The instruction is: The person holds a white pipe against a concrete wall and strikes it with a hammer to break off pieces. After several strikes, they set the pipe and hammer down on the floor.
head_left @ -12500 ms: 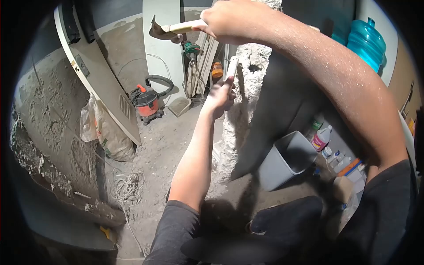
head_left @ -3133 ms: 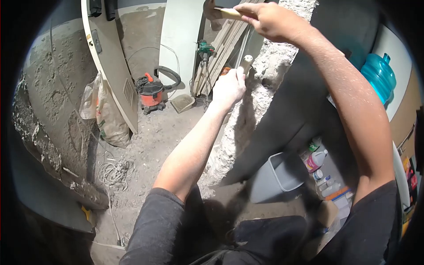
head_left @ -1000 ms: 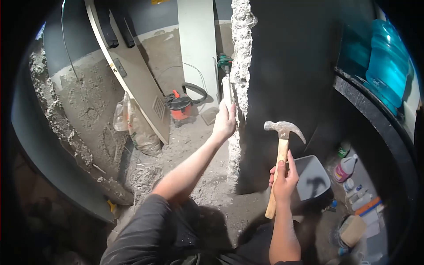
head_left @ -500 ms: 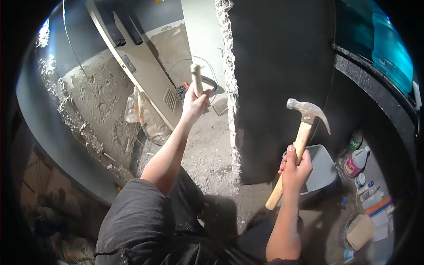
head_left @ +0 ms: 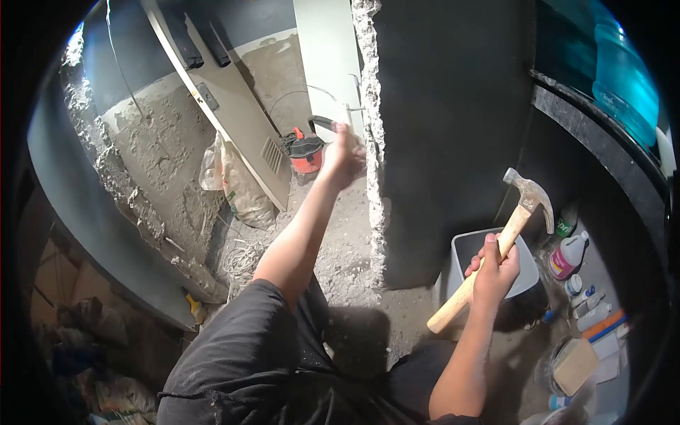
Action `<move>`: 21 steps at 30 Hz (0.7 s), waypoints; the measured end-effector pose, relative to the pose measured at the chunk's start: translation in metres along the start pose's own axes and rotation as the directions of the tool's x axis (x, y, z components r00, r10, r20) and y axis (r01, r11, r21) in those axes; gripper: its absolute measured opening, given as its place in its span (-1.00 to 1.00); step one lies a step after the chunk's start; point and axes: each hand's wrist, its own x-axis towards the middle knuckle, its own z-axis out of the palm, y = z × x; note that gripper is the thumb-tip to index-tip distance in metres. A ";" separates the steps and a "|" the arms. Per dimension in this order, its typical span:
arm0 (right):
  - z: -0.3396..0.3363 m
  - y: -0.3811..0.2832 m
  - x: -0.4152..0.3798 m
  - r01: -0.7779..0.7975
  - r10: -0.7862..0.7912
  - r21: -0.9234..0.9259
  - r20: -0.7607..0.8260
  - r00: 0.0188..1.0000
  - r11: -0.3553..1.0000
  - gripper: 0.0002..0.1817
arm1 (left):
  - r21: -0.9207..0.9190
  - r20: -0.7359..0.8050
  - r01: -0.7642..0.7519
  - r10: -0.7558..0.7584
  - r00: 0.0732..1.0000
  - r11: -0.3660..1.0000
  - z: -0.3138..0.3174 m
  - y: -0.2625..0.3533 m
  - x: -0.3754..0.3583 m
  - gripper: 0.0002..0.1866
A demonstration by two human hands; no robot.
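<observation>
Wooden-handled hammer (head_left: 506, 241) sits gripped in the right hand (head_left: 494, 273), low on the right. Farther left, the left hand (head_left: 342, 159) clutches a blurred chisel (head_left: 345, 117) beside the broken wall edge (head_left: 373, 142).

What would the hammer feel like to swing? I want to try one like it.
The hammer is probably top-heavy: a metal claw head on a slim wooden handle. It looks stiff. The right hand grips mid-handle, which likely eases the pull; smooth wood could slip in dusty fingers.

Left hand (head_left: 342, 157): raised, closed round a pale chisel handle (head_left: 343, 117), blurred, just beside the chipped wall edge (head_left: 374, 142).
Right hand (head_left: 494, 271): grips the claw hammer (head_left: 496, 248) mid-handle, head up, above the grey bin (head_left: 460, 249).
Floor: red shop vacuum (head_left: 307, 154), pink-labelled bottle (head_left: 565, 256).
</observation>
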 end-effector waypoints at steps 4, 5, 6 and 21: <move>0.000 0.003 0.002 -0.002 0.002 -0.013 -0.020 1.000 1.000 -0.78 | 0.016 -0.026 -0.049 0.049 0.998 0.999 -0.016 0.017 0.013 -0.33; 0.000 0.001 0.000 -0.007 0.007 0.002 -0.015 1.000 1.000 -0.78 | -0.147 -0.104 -0.077 0.062 0.993 0.986 -0.025 0.026 0.019 -0.35; 0.000 0.000 -0.001 -0.012 0.012 0.018 -0.012 1.000 1.000 -0.79 | -0.293 -0.166 -0.158 0.112 0.980 0.943 -0.040 0.029 0.033 -0.35; 0.016 -0.001 -0.010 -0.042 0.048 -0.114 0.056 0.997 0.993 -0.78 | -0.179 -0.105 -0.227 0.211 0.972 0.957 -0.012 0.054 0.020 -0.37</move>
